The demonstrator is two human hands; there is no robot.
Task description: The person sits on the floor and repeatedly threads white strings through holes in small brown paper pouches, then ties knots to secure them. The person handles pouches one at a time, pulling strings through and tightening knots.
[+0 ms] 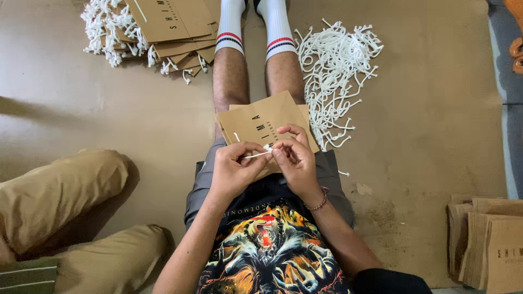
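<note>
A flat brown paper bag (260,121) lies on my lap, over my thighs. My left hand (234,169) and my right hand (296,159) meet just above its near edge. Both pinch the same short white cord (257,154) between thumb and fingers, left on one end, right on the other. Another end of white cord (236,136) pokes out of the bag's left side. My legs stretch forward in white socks with red and dark stripes.
A loose heap of white cords (333,76) lies on the floor right of my legs. A stack of brown bags with cord handles (163,32) sits far left. More flat brown bags (487,242) stand at right. Another person's legs in tan trousers (65,201) are at left.
</note>
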